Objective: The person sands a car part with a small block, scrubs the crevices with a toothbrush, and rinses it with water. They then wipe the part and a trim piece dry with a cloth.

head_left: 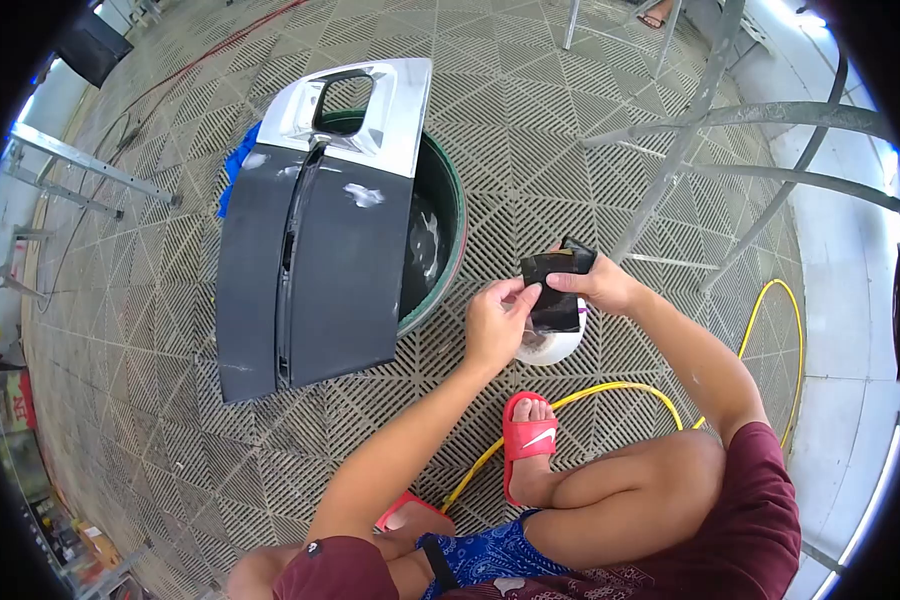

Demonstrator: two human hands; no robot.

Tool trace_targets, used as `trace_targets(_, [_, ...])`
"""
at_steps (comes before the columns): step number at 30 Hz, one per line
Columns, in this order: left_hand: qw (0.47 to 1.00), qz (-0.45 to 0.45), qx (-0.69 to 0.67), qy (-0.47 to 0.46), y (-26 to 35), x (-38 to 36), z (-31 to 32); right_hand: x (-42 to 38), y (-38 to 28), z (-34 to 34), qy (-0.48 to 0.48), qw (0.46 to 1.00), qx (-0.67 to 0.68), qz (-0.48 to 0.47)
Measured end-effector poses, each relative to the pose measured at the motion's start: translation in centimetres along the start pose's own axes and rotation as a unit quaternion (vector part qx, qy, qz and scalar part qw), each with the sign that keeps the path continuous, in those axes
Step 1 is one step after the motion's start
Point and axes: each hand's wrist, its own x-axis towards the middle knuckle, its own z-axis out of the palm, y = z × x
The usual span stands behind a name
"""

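A folded black sheet, which looks like wet sandpaper, is held up in front of me between both hands. My right hand grips its upper right part, thumb across the face. At the left edge my left hand is closed, thumb and fingertips pinching the sheet. Below it a round white container sits on the floor, partly hidden by the sheet. To the left, a dark grey car door panel with a bare silver window-frame section rests across a green tub. Whitish patches show on the panel.
A yellow hose curves over the slatted floor mat near my red sandals. Metal stand legs rise at the right; another metal stand is at the far left. Blue cloth shows behind the panel.
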Motion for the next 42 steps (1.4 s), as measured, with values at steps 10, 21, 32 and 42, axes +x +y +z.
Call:
trace_targets(10, [0.993,-0.092,0.036,0.060,-1.4,0.1,-1.2,1.1,-1.8,-0.8,0.042,0.983,-0.169,0.056])
trace_targets(21, [0.930,-0.274,-0.241,-0.038,-0.5,0.5,-2.1,-0.4,-2.2,3.5,-0.097,0.817,-0.556,-0.116])
trace_targets(32, [0.921,-0.252,-0.296,-0.032,0.3,-0.2,-1.9,-0.5,-2.5,5.4,-0.036,0.855,-0.475,-0.205])
trace_targets(42, [0.996,-0.015,0.032,-0.078,3.8,-0.9,-2.4,0.4,-2.9,1.9,-0.099,0.959,-0.266,-0.012])
